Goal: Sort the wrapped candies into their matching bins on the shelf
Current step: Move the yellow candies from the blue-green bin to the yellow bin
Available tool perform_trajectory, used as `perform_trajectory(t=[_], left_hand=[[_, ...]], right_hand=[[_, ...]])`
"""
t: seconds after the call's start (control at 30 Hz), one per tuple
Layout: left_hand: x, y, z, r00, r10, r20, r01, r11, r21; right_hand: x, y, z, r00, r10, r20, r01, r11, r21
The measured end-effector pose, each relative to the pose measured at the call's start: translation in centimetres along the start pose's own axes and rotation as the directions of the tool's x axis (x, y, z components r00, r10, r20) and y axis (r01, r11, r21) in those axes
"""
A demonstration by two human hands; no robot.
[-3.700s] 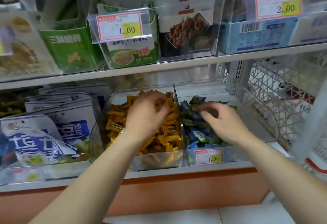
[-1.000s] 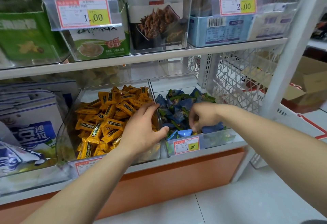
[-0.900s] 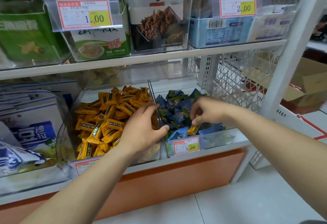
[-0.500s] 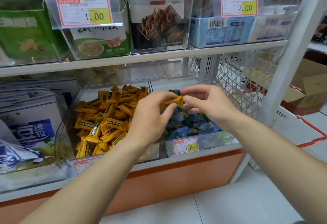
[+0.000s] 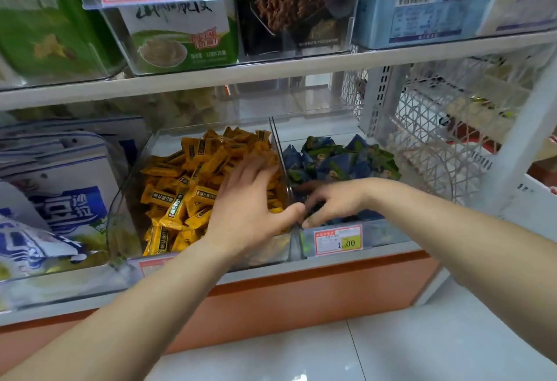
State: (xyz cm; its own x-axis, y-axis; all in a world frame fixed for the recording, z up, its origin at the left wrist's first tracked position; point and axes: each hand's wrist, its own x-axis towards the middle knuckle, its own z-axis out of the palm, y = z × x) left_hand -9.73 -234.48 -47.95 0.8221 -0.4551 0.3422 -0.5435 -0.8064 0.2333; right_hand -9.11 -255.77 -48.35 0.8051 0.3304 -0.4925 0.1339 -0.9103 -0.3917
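Two clear bins sit side by side on the lower shelf. The left bin point(image 5: 120, 230) holds a heap of yellow wrapped candies point(image 5: 180, 191). The right bin point(image 5: 388, 234) holds blue and green wrapped candies point(image 5: 340, 160). My left hand point(image 5: 250, 206) lies flat on the yellow heap with straight, spread fingers and its thumb at the divider point(image 5: 278, 145). My right hand point(image 5: 334, 200) reaches into the front left of the blue-green bin. Its fingers curl down among the candies and the tips are hidden.
An upper shelf point(image 5: 271, 73) with boxed snacks in clear bins hangs close above. Blue and white bags point(image 5: 54, 200) fill the bin to the left. A white wire basket point(image 5: 437, 127) and a shelf post point(image 5: 518, 151) stand to the right. A price tag point(image 5: 337, 240) marks the right bin.
Half a second ago both hands pinched one yellow candy above the bins. Now my left hand is down on the yellow heap and my right hand is back in the blue-green bin.
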Motion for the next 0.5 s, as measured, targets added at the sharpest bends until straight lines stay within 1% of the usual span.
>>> perform_trajectory(t=[0.03,0.07,0.17,0.23,0.33,0.43,0.5], left_hand=[[-0.1,0.0,0.2,1.0,-0.004,-0.007,0.004,1.0,-0.023],[-0.1,0.0,0.4,1.0,-0.006,-0.015,0.005,0.999,-0.042],[-0.2,0.1,0.7,0.999,-0.007,-0.032,0.005,0.998,-0.057],[-0.3,0.1,0.8,0.999,-0.005,-0.041,0.003,0.998,-0.057],[-0.3,0.0,1.0,0.999,0.004,-0.042,-0.007,0.997,-0.078],[-0.2,-0.1,1.1,0.999,0.013,-0.037,-0.016,0.997,-0.073],[-0.2,-0.2,1.1,0.999,0.017,-0.042,-0.02,0.997,-0.073]], right_hand=[[0.7,0.2,0.2,0.998,0.044,0.034,-0.041,0.996,-0.075],[1.3,0.3,0.3,0.998,0.065,0.027,-0.06,0.987,-0.151],[1.9,0.7,0.3,0.989,0.019,-0.145,-0.066,0.944,-0.324],[1.6,1.2,-0.1,0.973,-0.019,-0.231,-0.071,0.923,-0.379],[0.6,2.3,-1.1,0.947,0.005,-0.322,-0.121,0.932,-0.34],[-0.5,3.3,-2.2,0.907,-0.001,-0.422,-0.134,0.947,-0.291],[-1.3,3.9,-3.0,0.891,0.012,-0.453,-0.14,0.958,-0.25]])
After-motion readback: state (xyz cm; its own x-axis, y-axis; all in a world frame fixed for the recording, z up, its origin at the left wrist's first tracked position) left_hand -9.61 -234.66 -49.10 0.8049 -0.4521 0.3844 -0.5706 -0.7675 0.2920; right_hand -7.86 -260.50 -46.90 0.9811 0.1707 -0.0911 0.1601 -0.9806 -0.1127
